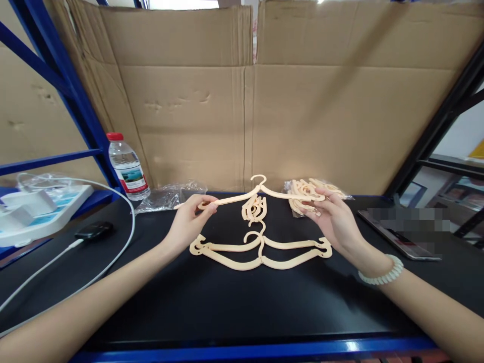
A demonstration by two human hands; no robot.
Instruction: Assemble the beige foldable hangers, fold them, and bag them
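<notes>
I hold a thin cream plastic hanger (260,192) level above the black table (234,307), hook up. My left hand (189,219) pinches its left arm end and my right hand (333,217) pinches its right arm end. Under the held hanger, small cream hooks (254,209) lie in a cluster. A stack of cream hangers (260,250) lies flat on the table between my wrists. Behind my right hand sits a clear bag of more cream hanger pieces (312,194).
A water bottle (127,166) with a red cap stands at the back left, beside an empty clear plastic bag (170,195). A white power strip (34,212), white cable (113,252) and black device (94,230) lie left. A flat dark device (401,232) lies right. Cardboard (245,101) walls the back.
</notes>
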